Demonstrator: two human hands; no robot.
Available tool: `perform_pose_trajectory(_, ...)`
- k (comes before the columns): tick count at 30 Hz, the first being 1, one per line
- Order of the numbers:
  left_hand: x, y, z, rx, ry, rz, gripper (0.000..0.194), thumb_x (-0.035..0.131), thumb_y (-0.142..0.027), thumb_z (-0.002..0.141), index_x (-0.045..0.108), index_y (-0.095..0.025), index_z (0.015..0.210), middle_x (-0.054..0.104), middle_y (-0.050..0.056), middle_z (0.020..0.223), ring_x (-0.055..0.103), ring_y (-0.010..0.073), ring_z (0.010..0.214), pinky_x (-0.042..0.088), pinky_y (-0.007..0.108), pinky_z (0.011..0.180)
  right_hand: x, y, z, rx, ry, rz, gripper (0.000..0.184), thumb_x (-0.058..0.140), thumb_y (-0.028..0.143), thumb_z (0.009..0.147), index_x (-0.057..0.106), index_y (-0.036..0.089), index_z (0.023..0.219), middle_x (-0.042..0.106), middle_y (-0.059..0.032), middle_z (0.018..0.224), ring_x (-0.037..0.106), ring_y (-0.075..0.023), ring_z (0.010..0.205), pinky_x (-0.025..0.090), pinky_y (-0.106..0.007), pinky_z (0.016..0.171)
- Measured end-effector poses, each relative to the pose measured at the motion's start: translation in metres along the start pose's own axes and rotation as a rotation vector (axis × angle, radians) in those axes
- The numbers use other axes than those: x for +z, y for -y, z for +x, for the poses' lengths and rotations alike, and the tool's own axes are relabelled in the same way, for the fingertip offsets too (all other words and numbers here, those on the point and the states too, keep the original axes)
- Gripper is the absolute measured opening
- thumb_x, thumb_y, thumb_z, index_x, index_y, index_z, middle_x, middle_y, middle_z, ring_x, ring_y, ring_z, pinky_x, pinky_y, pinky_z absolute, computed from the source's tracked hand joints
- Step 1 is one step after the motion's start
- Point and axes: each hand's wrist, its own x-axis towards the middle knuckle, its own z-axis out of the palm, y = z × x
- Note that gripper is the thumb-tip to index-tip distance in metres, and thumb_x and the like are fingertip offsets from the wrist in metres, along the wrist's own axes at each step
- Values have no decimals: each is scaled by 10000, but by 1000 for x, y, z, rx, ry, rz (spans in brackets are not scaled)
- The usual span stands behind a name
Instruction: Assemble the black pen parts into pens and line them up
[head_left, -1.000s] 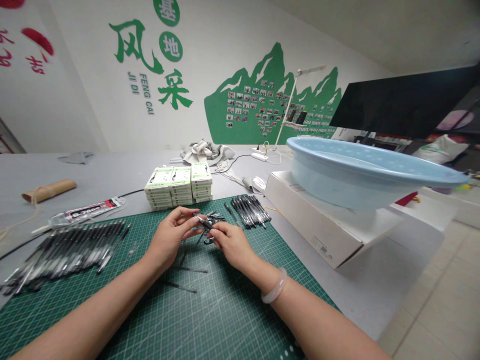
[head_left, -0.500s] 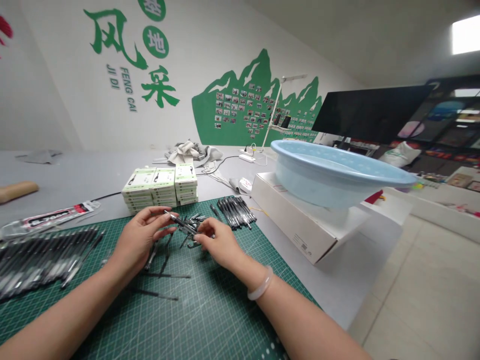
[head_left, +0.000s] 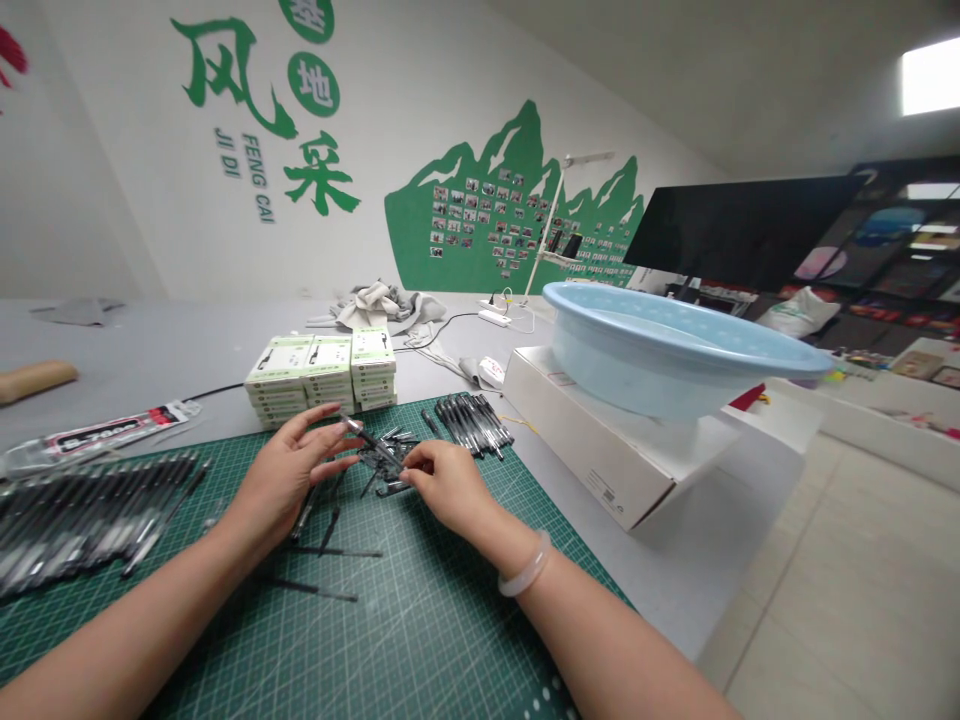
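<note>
My left hand (head_left: 289, 475) and my right hand (head_left: 444, 483) meet over a green cutting mat (head_left: 420, 640). Between them they hold a thin black pen (head_left: 369, 441), tilted up to the left. The left thumb and fingers pinch its upper end, and the right fingers are closed on its lower end. Under the hands lies a small heap of loose black pen parts (head_left: 386, 462). A few thin refills (head_left: 330, 552) lie on the mat below my left hand.
A row of black pens (head_left: 82, 520) fills the mat's left side, and a smaller bunch (head_left: 472, 420) lies at its far right. Stacked white and green boxes (head_left: 322, 370) stand behind. A light blue basin (head_left: 675, 350) rests on a white carton (head_left: 600, 440) at the right.
The view has swung to the right and settled. The pen has lifted a little and tilted up to the left, with the left fingers spreading more.
</note>
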Motion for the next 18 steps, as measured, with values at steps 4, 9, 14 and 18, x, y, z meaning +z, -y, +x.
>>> perform_pose_trajectory(4, -8, -10, 4, 3, 5, 126, 499, 717, -414, 786, 592, -190, 1214, 693, 147, 1199, 716, 245, 945, 610, 353, 764, -23, -24, 12, 171, -204, -197, 67, 655, 209, 825, 704, 178, 857, 708, -63, 906, 616, -178, 828, 412, -279, 743)
perform_pose_trajectory(9, -40, -26, 22, 37, -28, 306, 441, 758, -414, 710, 655, -146, 1044, 752, 130, 1016, 705, 234, 839, 586, 334, 731, -46, -51, 19, 296, -341, -443, 112, 591, 220, 861, 681, 164, 899, 692, -101, 957, 616, -197, 875, 394, -283, 754)
perform_pose_trajectory(14, -95, -49, 40, 44, -16, 794, 206, 727, -300, 690, 706, -152, 832, 721, 27, 659, 648, 198, 618, 489, 259, 581, -42, -62, 21, 282, -299, -539, 133, 555, 188, 862, 678, 146, 891, 691, -113, 949, 627, -205, 883, 391, -277, 749)
perform_pose_trajectory(18, -143, -60, 44, 67, -147, 974, 85, 736, -169, 633, 662, -174, 591, 541, -50, 445, 517, 148, 508, 343, 214, 542, -40, -65, 23, 285, -269, -568, 138, 561, 208, 861, 680, 149, 899, 684, -114, 956, 626, -211, 895, 394, -278, 762)
